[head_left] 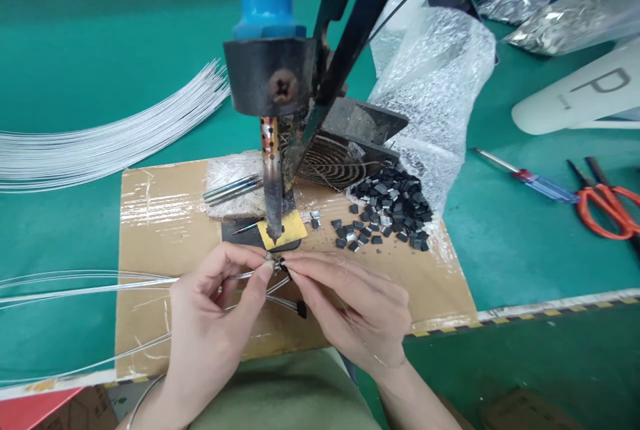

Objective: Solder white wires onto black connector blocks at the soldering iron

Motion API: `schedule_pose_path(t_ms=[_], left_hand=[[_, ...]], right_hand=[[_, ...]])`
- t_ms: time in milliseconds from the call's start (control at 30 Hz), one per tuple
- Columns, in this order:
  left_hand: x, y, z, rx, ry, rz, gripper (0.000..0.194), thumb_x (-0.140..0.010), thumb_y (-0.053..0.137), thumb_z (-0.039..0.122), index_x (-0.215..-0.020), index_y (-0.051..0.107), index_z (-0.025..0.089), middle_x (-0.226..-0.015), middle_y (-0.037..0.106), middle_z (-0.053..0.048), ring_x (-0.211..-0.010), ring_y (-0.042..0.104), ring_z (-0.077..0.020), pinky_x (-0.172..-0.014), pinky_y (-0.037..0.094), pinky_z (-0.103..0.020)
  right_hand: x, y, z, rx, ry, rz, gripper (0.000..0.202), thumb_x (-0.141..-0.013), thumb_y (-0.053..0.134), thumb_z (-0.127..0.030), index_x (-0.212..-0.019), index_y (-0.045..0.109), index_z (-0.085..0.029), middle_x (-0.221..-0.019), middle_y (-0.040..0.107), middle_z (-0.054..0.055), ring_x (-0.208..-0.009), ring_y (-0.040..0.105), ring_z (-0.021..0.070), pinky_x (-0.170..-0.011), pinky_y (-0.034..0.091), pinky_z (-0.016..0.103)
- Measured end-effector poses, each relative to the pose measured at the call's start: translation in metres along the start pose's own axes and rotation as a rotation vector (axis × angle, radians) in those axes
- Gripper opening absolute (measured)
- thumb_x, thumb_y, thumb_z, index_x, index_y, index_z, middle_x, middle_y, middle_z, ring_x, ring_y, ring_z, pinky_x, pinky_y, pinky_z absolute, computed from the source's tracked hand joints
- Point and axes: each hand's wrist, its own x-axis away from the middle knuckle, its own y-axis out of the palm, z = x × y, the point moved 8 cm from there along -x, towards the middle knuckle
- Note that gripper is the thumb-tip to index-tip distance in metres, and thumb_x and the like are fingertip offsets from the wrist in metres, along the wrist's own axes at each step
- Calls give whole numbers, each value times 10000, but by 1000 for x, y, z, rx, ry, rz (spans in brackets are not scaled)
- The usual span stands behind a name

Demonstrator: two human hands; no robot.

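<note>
My left hand (215, 303) pinches a thin white wire (145, 283) between thumb and forefinger, just in front of the yellow sponge (286, 230). Fingertips closed, my right hand (355, 303) grips a small dark connector (281, 263) at the wire's end; fingers cover most of it. The two hands nearly touch. Below them, other white wires end in a black connector (301, 310). Straight above hangs a soldering iron (273, 197) with a blue handle, clamped in a black stand (270, 77), its tip over the sponge.
A heap of small black connectors (395, 207) lies to the right on the cardboard (165, 237). At left rests a bundle of white wires (100, 150). Further right are a screwdriver (525, 177), orange-handled scissors (605, 210) and bubble wrap (435, 77). Filled plastic bags (575, 20) sit at the back right.
</note>
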Motion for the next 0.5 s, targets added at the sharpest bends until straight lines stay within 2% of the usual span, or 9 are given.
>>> schedule_pose_path(t_ms=[167, 333, 500], left_hand=[[1, -1, -1, 1, -5, 10, 78, -886, 757, 220, -819, 740, 185, -876, 764, -27, -784, 728, -132, -681, 584, -150], [2, -1, -4, 2, -4, 12, 67, -894, 757, 221, -832, 744, 199, -879, 763, -10, -787, 717, -109, -678, 559, -119], [0, -2, -6, 14, -18, 36, 65, -878, 757, 196, -816, 742, 202, -877, 768, -5, -800, 723, -106, -713, 571, -116]], right_hand=[[1, 0, -1, 17, -8, 4, 377, -876, 695, -1, -1158, 791, -231, -1004, 843, 57, -899, 821, 207, -866, 694, 289], [2, 2, -2, 51, -39, -21, 380, -882, 695, -5, -1186, 781, -216, -1046, 839, 81, -920, 821, 220, -867, 699, 309], [3, 3, -6, 106, -118, -35, 354, -886, 700, 1, -1190, 766, -170, -1025, 838, 118, -920, 823, 222, -883, 693, 295]])
